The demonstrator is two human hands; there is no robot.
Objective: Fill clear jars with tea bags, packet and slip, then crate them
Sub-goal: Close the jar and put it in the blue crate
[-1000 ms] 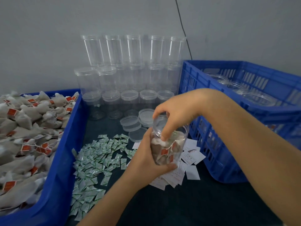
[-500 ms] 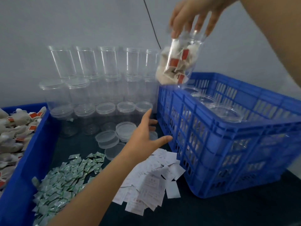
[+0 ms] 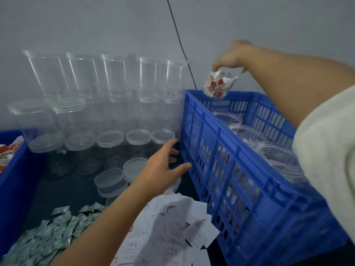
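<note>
My right hand [image 3: 233,56] grips the lid end of a filled clear jar [image 3: 219,84] of tea bags with red tags. The jar hangs tilted above the far left corner of the blue crate [image 3: 255,187], which holds several lidded jars [image 3: 244,131]. My left hand [image 3: 161,167] hovers with spread fingers over loose lids [image 3: 110,178], its thumb close to the crate's left wall. White slips [image 3: 172,227] lie below it, and green packets [image 3: 50,237] spread at the lower left.
Empty clear jars [image 3: 113,77] stand stacked in rows against the grey wall. A blue bin [image 3: 13,169] of tea bags sits at the left edge. A black cable [image 3: 180,45] runs down the wall behind the crate.
My right hand has carried the filled jar away from my left hand, up and over to the crate's far corner. My left hand let go of the jar and reached towards the lids.
</note>
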